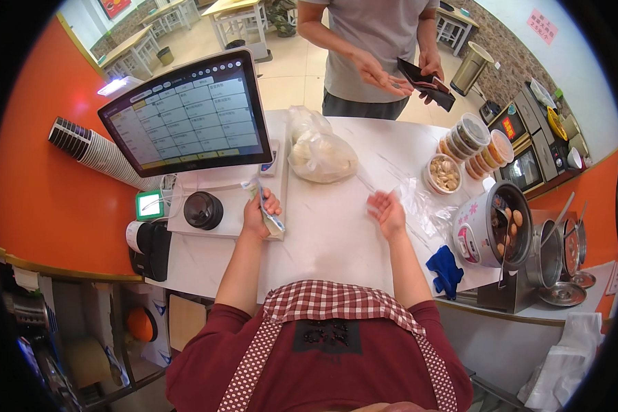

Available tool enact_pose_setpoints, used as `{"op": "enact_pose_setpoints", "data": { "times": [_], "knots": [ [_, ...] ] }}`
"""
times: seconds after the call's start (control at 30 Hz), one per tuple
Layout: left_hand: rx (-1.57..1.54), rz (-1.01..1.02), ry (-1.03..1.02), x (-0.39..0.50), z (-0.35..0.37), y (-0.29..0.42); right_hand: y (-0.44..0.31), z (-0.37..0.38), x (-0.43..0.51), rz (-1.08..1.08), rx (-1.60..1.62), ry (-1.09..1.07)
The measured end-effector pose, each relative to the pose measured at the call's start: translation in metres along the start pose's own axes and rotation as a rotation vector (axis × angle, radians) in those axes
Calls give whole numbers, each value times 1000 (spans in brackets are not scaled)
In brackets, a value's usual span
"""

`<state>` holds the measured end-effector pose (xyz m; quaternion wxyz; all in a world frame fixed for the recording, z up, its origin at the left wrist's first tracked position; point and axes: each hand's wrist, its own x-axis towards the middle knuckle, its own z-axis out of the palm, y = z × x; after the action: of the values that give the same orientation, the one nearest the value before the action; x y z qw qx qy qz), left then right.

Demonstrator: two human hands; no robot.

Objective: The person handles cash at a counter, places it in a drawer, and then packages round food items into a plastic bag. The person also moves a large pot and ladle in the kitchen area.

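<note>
Folded banknotes (272,220) are gripped in my left hand (259,213), over the front part of the white counter. My right hand (390,213) is raised above the countertop with nothing in it; its fingers are apart and blurred. Between and beyond my hands sits a tied plastic bag (322,154) of pale food. Across the counter a person (373,62) in a grey shirt holds an open black wallet (426,85) in one hand. That person's other palm (373,69) is turned up with what look like coins on it.
At left stand a touchscreen till (185,116), stacked cups (98,149), a black lidded jar (203,210) and a receipt printer (149,252). Rightward are tubs of garlic (443,174) and pickles, clear plastic bags (427,208), a blue cloth (445,270) and a cooker of eggs (489,226).
</note>
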<state>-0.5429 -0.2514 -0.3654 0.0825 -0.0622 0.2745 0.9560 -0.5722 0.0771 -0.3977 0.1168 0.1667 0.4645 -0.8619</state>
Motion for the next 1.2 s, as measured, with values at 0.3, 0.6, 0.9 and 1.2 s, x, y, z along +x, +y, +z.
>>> {"op": "enact_pose_setpoints", "data": {
  "times": [0.3, 0.6, 0.9, 1.2],
  "knots": [
    [33, 27, 33, -3, 4, -2, -68, 38, 29, -153, 489, -89],
    [24, 25, 10, -2, 0, -2, -67, 33, 24, -126, 535, -82],
    [40, 34, 30, -2, 1, -2, -8, -8, 26, 74, 504, 65],
    [33, 25, 34, -2, 1, -2, 42, -30, 7, -9, 142, 147]
  ]
}}
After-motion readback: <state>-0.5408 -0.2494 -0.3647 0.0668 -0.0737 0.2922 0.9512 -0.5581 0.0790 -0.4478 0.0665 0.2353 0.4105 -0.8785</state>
